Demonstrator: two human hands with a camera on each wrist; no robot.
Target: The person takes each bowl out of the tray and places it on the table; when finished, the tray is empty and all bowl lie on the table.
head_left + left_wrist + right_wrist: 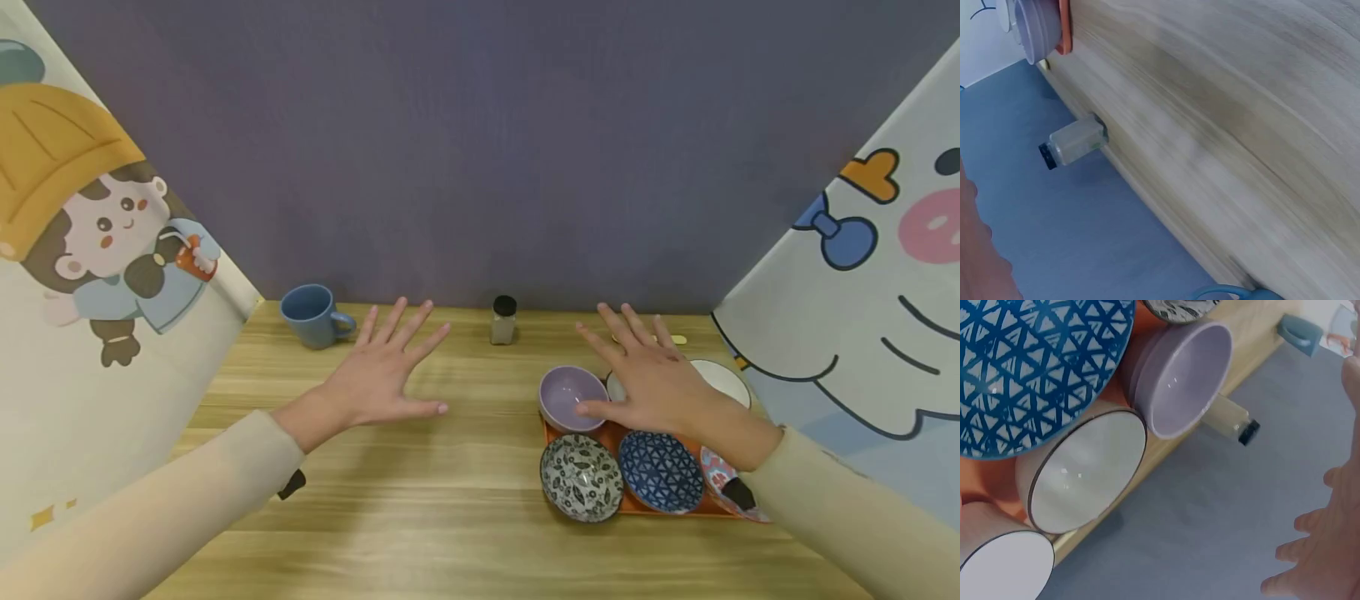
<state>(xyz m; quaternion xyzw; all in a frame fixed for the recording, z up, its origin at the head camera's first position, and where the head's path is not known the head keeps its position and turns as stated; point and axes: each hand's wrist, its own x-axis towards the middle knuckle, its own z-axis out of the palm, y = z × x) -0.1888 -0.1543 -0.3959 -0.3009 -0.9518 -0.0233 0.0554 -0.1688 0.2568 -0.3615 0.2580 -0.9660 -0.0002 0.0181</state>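
Ten Fingers Spread Over a Table of Bowls

A purple bowl [562, 392] sits at the far left corner of an orange tray [634, 503] on the right side of a wooden table [450, 517], with a person's right hand [660, 379] poised above the set. Its fingers are straight and fanned wide, holding nothing. The left hand [378, 379], just as widely spread and with nothing in its grasp, hovers at left, its fingertips near a blue mug [309, 315].

On the tray's near side stand a black-and-white bowl [581, 479], a blue patterned bowl [662, 472] and a red patterned bowl [717, 469]; two white bowls, one at far right [726, 382], line the far side. A black-lidded jar [503, 322] stands between the hands, at the table's far edge.

Holding this pose well probably means keeping the palms raised and the right thumb clear of the purple rim, since a dropped wrist could nudge the crowded bowls.

The right hand hides much of one white bowl and part of a yellow object [678, 340]; the sleeve [817, 500] covers part of the red bowl. Whether the thumb touches purple is hard to tell. The left wrist view cuts off the mug.
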